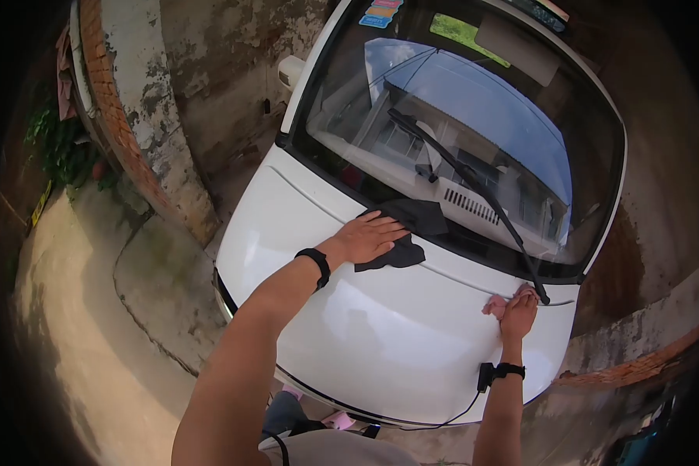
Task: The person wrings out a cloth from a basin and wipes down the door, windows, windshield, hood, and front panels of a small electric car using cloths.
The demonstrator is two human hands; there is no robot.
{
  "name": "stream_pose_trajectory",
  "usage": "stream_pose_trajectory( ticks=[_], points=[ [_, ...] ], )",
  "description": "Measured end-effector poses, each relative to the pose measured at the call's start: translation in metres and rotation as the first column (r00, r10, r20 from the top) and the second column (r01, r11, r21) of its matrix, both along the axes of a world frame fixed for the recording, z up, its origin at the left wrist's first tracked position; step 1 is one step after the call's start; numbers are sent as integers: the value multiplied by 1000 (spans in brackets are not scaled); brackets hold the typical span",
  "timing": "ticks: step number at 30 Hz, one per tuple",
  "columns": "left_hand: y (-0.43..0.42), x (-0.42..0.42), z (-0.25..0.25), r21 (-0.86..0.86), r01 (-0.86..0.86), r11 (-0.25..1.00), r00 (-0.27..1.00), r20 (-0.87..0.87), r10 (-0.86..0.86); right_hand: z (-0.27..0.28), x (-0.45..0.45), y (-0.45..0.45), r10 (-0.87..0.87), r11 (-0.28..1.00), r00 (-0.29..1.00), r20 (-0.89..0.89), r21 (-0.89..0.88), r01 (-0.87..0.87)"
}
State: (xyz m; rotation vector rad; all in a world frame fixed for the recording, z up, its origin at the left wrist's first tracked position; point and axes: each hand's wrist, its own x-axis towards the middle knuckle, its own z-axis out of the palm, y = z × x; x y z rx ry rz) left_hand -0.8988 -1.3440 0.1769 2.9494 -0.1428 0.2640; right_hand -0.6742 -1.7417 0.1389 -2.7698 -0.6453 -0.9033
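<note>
L hand [371, 236] palm down, fingers laid flat & slightly apart, pressing a dark cloth [421, 221], thin & matte w/ uneven folded corners; it lies nr the middle of the rear edge of the hood [380, 342], upper part lapping onto the black lower border of the windshield [474, 116]. R hand [518, 317] curled, fingers clamped on a pink rag [493, 306], soft & bunched, twd the hood's rear R corner, just beside the lower end of the wiper [485, 192]. Hood's glossy white, smoothly rounded, w/ thin curved groove along rear edge. Wiper's long, slim, black, slanting across curved glass that mirrors sky & a bldg. Black band [316, 267] on L wrist; R wristband [509, 370] has small boxy piece w/ thin cable [467, 408]. Off hood's L side, wall [136, 85] of flaking plaster & rough brick.
</note>
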Motion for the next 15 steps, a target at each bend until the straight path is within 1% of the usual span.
stream_pose_trajectory(
  ticks=[2, 4, 5, 6, 8, 10, 11, 12, 15],
  points=[
    [48, -29, -3, 2, -107, 994, 994, 15, 106, 1, 0, -2, -46, 997, 999, -26, -63, 45],
    [90, -57, -1, 35, -236, 971, 971, 32, 235, -2, 2, 0, -55, 997, 998, -19, -63, 54],
    [112, -64, -8, 60, -309, 949, 949, 80, 304, -1, 2, 3, -70, 997, 996, -57, -40, 67],
    [131, -70, -13, 70, -360, 930, 929, 113, 351, 0, 2, 5, -83, 996, 992, -95, -20, 81],
    [148, -74, -13, 56, -400, 915, 906, 174, 386, -11, 9, 13, -90, 995, 992, -84, -54, 86],
    [157, -67, -16, 38, -574, 818, 816, 110, 567, -21, 14, 27, -2, 965, 999, 44, -260, 14],
    [161, -63, -15, 21, -645, 764, 763, 78, 642, -2, -15, 62, 29, 994, 999, 34, -105, -25],
    [170, -56, -23, -7, -695, 719, 714, 120, 690, 10, -36, 90, 35, 994, 999, 14, -107, -33],
    [183, -36, -20, -24, -867, 499, 497, 52, 866, 6, -68, 156, 45, 997, 985, 169, -74, -33]
  ],
)
